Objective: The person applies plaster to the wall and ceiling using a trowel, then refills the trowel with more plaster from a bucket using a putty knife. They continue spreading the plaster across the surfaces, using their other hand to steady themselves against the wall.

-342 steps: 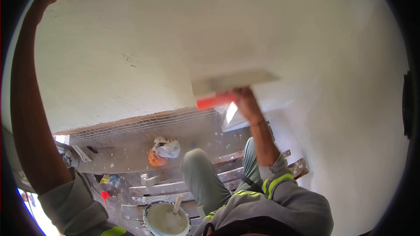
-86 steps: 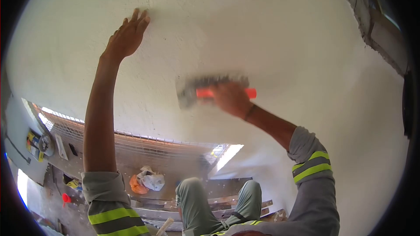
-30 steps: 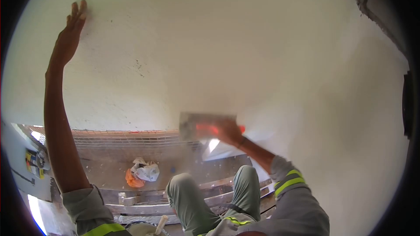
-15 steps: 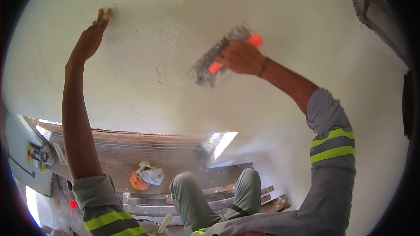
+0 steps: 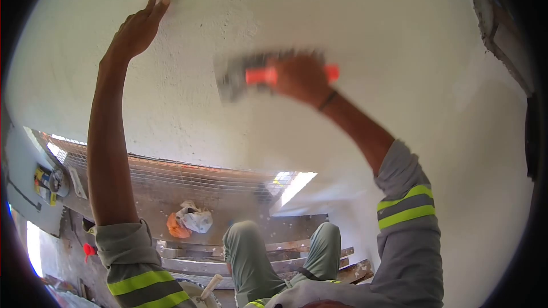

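My right hand (image 5: 301, 80) is closed round the red handle of a trowel (image 5: 231, 80), whose grey, plaster-smeared blade lies against the pale wall (image 5: 188, 102). The blade is blurred by motion and lies nearly level. My left hand (image 5: 140, 28) is raised at the upper left, holding nothing, with its fingers stretched out and their tips at the wall. Rough marks and small pits show in the plaster between the two hands.
Below the wall is a wire mesh (image 5: 188, 178). White and orange plastic bags (image 5: 194, 219) lie beyond my knees, near wooden planks (image 5: 274, 254). A bucket (image 5: 197, 294) with a stick stands at the bottom. Broken wall edge (image 5: 495, 48) at upper right.
My right hand has moved left with the trowel, which has turned from slanted to nearly level. My left hand has shifted up and right along the wall.
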A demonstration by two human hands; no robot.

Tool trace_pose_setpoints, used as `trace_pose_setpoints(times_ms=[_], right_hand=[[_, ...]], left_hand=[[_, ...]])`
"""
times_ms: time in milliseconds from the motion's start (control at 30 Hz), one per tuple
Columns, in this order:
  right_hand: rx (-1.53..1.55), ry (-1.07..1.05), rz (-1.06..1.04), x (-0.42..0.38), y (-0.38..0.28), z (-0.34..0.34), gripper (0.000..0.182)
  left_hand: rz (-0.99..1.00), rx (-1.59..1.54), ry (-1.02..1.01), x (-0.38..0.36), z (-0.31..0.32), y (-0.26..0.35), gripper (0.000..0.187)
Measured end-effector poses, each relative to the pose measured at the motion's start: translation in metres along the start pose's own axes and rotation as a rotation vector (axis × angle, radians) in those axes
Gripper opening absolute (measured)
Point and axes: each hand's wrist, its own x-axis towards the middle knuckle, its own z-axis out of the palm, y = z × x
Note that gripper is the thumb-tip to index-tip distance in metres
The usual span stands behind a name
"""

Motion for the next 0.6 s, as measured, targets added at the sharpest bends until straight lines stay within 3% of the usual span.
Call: trace_pose_setpoints(times_ms=[67, 100, 333, 433, 467, 533, 600], right_hand=[[-0.009, -0.021, -0.183, -0.053, -0.027, 0.046, 0.012], [-0.078, 0.020, -0.312, -0.076, -0.022, 0.066, 0.014], [-0.264, 0.133, -0.160, 0.018, 0.096, -0.093, 0.025], [-0.298, 0.032, -0.173, 0.027, 0.110, -0.090, 0.025], [-0.311, 0.054, -0.323, 0.014, 0.111, -0.067, 0.023], [-0.270, 0.015, -0.396, -0.032, 0.094, -0.029, 0.016], [-0.210, -0.005, -0.231, -0.061, 0.085, -0.033, 0.023]], left_hand=[[0.009, -0.005, 0.000, -0.005, 0.008, -0.001, 0.066], [0.034, 0.000, 0.006, 0.000, 0.013, -0.009, 0.065], [-0.037, 0.003, -0.030, -0.006, -0.003, 0.009, 0.063], [-0.043, -0.053, -0.076, -0.005, -0.010, 0.008, 0.067], [-0.034, -0.056, -0.067, -0.001, -0.010, 0.006, 0.067], [-0.006, -0.072, -0.070, -0.001, -0.007, 0.004, 0.067], [0.021, 0.059, -0.056, 0.000, 0.009, 0.000, 0.066]])
